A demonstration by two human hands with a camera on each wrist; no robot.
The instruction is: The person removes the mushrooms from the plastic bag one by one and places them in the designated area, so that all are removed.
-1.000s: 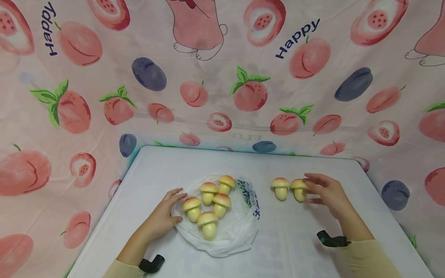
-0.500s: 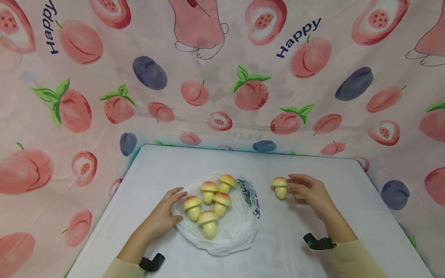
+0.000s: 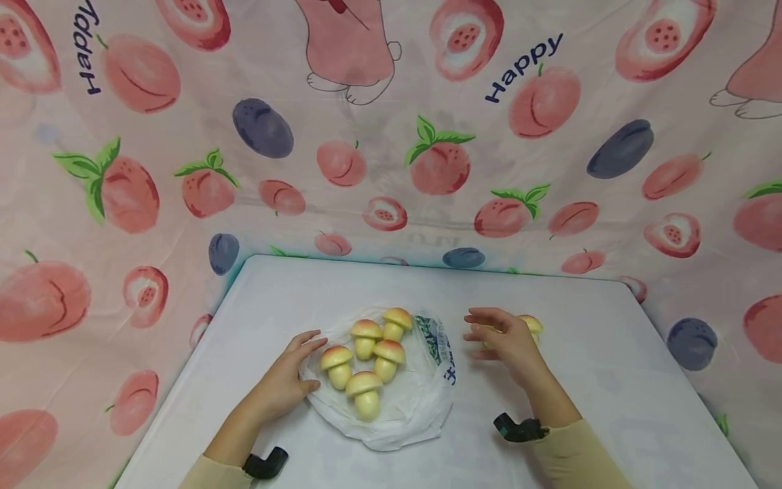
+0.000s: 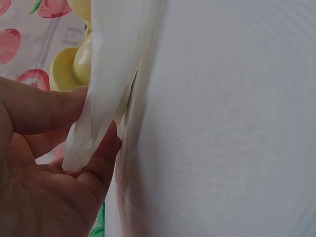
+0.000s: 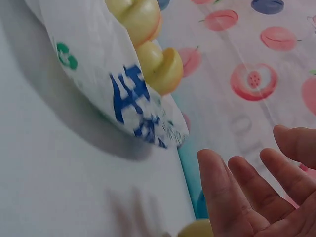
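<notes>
A white plastic bag (image 3: 415,414) with green and blue print lies on the table, holding several toy mushrooms (image 3: 366,396) with yellow stems and orange-tinged caps. At its left rim is my left hand (image 3: 282,380); in the left wrist view the bag's thin edge (image 4: 106,89) passes between the thumb and fingers, which grip it. Right of the bag, my right hand (image 3: 504,343) hovers with fingers loosely extended, nothing between them in the right wrist view. One toy mushroom (image 3: 533,324) shows partly behind this hand; another is mostly hidden by it.
Beneath everything is a white table (image 3: 611,380). A pink fruit-print cloth (image 3: 391,170) hangs behind and at both sides. Each wrist wears a black camera mount (image 3: 519,429).
My right hand has moved left past the right-hand mushroom, uncovering it and now covering the one nearer the bag. My left hand and the bag have stayed put.
</notes>
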